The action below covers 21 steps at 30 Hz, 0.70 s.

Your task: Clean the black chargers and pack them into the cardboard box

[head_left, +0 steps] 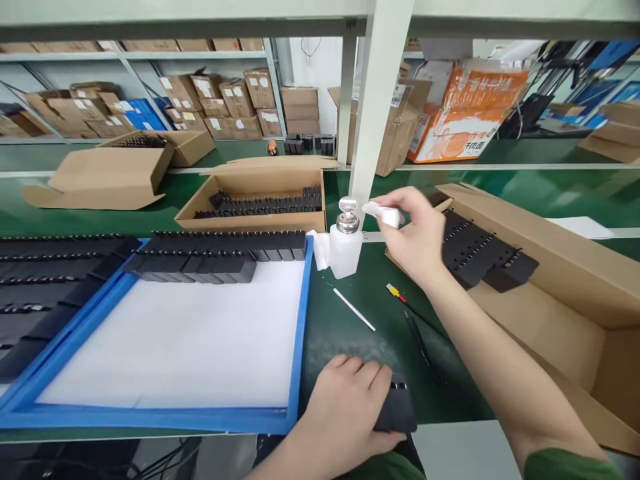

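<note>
My left hand [350, 407] is wrapped round a black block-shaped part [397, 405] at the front edge of the green bench. Between the fingers of my right hand [413, 230] is a folded white wipe [384, 213], raised just right of a dispenser bottle. That bottle [346, 250] is frosted white with a metal pump top. Another crumpled white wipe [321, 249] lies against its left side. A silver pen-like tool [353, 309] rests on the bench between the bottle and my left hand.
Left, a blue-rimmed tray [300, 327] holds rows of black parts [200, 263]. At right stands an open carton [560, 320] with more parts. A cable with a yellow-red plug [395, 292] and black tweezers [419, 339] lie between. A metal post [380, 100] rises behind the bottle.
</note>
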Tool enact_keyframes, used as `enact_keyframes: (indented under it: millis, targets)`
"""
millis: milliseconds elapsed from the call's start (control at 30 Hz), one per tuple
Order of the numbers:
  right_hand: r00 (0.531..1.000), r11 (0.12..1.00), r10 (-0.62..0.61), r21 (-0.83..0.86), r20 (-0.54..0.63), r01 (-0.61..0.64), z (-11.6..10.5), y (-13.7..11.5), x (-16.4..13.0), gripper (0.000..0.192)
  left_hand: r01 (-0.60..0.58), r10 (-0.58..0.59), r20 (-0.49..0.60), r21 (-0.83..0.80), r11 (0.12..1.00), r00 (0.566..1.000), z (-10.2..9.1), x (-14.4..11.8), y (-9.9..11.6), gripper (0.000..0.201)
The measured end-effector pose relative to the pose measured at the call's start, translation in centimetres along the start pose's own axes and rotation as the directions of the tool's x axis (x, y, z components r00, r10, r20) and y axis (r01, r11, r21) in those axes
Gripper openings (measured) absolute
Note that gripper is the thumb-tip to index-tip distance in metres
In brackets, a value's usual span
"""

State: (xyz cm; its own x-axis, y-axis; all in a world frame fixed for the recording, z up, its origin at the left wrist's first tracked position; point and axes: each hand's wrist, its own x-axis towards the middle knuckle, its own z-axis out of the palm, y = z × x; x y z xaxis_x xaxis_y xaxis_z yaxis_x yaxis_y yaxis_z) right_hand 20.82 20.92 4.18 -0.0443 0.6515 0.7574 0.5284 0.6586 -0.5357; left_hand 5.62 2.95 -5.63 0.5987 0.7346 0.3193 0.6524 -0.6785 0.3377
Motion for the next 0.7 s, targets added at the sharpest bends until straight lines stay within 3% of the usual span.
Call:
enact_keyframes:
  millis: [100, 233, 367, 533, 700]
  targets:
    - [0.966, 0.992, -0.119, -0.007, 0.231, 0.124, 1.9, 1.2, 0.9, 0.025, 0.018, -0.017, 0.024, -0.023, 1.0, 1.0, 0.3, -0.1, -0.1, 0.068]
    - [0.921, 0.979, -0.185, -0.015, 0.343, 0.202, 1.9, 1.3, 0.5, 0.028, 0.029, -0.027, 0.067, -0.023, 0.999, 0.997, 0.3, -0.1, -0.2, 0.062]
    - [0.907, 0.974, -0.199, -0.026, 0.372, 0.225, 1.0, 0.8, 0.8, 0.026, 0.043, -0.041, 0.09, -0.025, 0.999, 0.995, 0.2, -0.1, -0.3, 0.06]
    - [0.953, 0.98, -0.176, -0.044, 0.247, 0.193, 0.5, 1.0, 1.6, 0.027, 0.04, -0.038, 0.073, -0.03, 0.999, 0.997, 0.3, -0.1, -0.3, 0.06]
    - [0.929, 0.97, -0.198, -0.072, 0.312, 0.231, 1.6, 1.6, 1.8, 0.029, 0.016, -0.016, 0.037, -0.002, 1.0, 0.999, 0.3, -0.1, -0.4, 0.06]
